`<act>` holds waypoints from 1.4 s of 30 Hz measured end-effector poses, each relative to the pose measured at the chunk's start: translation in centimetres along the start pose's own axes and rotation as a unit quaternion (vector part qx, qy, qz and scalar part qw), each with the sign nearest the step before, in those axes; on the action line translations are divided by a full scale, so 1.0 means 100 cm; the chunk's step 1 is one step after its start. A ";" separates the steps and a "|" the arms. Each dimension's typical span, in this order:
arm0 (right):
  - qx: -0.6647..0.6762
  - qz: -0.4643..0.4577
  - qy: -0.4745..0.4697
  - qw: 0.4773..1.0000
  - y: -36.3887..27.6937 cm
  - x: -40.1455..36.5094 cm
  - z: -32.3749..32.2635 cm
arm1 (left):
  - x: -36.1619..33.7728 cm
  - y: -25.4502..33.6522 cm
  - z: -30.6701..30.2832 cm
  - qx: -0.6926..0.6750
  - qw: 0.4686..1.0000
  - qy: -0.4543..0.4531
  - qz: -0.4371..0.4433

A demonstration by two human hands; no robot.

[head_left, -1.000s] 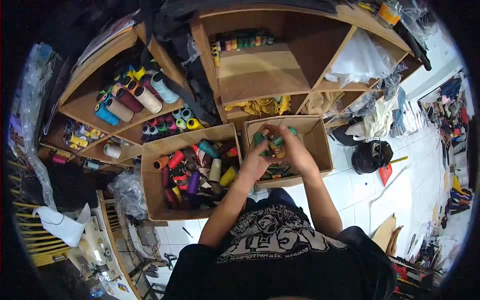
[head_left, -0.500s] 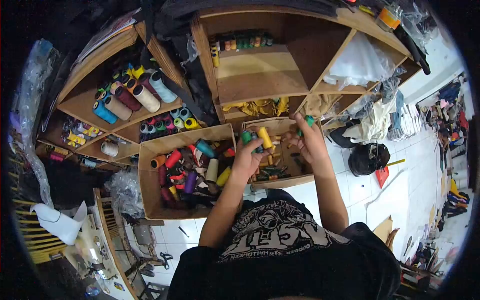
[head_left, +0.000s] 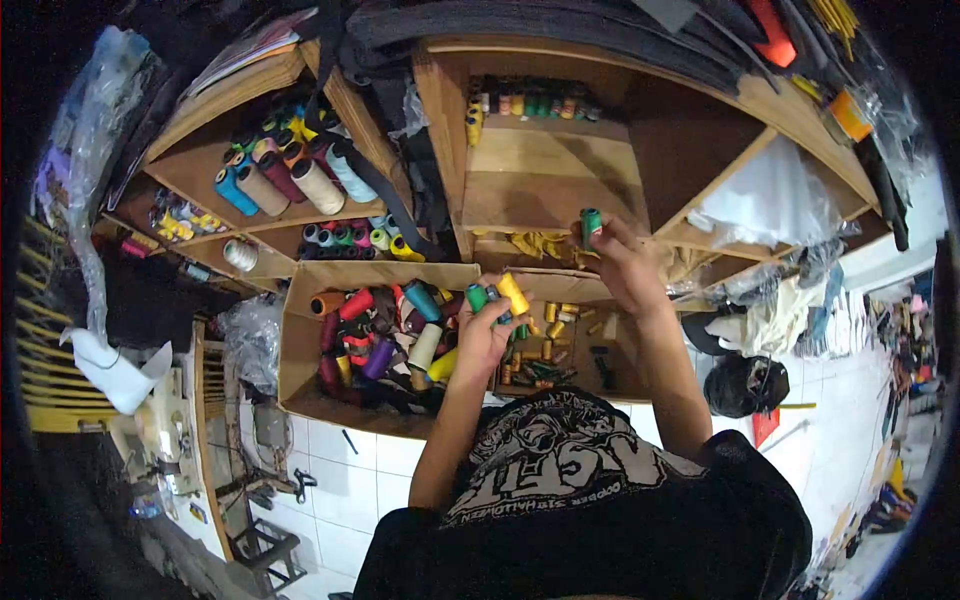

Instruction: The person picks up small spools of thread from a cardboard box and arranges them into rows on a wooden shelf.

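Observation:
Several thread spools, among them a yellow spool and a green one, are gathered in my left hand, its fingers closed around them above the boxes. My right hand grips a single green thread spool upright, in front of the upper shelf opening. Below the hands is a cardboard box with small yellow, green and brown spools in it. Beside it, a bigger cardboard box holds large cones of red, purple, cream, teal and yellow thread.
A row of small spools stands at the back of the upper shelf. Large thread cones fill the left cubby. Plastic-wrapped white material occupies the right cubby. A black bag sits on the tiled floor at right.
My right hand has risen away from my left, carrying the green spool up to the shelf opening. My left hand keeps its spools over the boxes. The camera view has shifted.

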State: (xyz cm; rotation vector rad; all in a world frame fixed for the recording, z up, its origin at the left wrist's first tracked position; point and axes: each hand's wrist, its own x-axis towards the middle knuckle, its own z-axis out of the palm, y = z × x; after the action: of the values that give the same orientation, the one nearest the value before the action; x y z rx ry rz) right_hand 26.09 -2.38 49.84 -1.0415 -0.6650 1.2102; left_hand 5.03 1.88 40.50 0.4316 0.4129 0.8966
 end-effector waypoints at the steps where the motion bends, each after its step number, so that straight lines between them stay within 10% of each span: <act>1: 0.014 -0.009 -0.001 1.000 0.009 0.014 -0.014 | -0.001 0.002 -0.002 0.000 1.000 0.004 0.009; 9: -0.315 -0.093 0.030 0.944 0.015 0.065 -0.014 | -0.009 0.024 -0.011 0.029 0.995 0.055 0.077; 32: -0.040 -0.051 0.019 0.998 -0.015 0.133 0.003 | -0.010 0.025 -0.023 0.041 0.990 0.111 0.076; 36: -0.494 -0.175 0.070 0.849 -0.030 0.217 -0.009 | -0.014 0.025 -0.023 0.056 0.987 0.125 0.078; 39: -0.579 -0.155 -0.032 0.800 -0.016 0.293 -0.016 | -0.016 0.022 -0.026 0.044 0.988 0.120 0.086; 42: -0.663 -0.393 0.104 0.628 0.014 0.330 -0.004 | -0.017 0.025 -0.023 0.034 0.988 0.125 0.088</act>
State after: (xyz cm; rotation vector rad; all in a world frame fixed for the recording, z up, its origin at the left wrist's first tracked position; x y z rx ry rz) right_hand 34.51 29.12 44.82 -1.7108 -1.6891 -0.4210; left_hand 1.26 2.33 40.18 0.4235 0.6445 1.1151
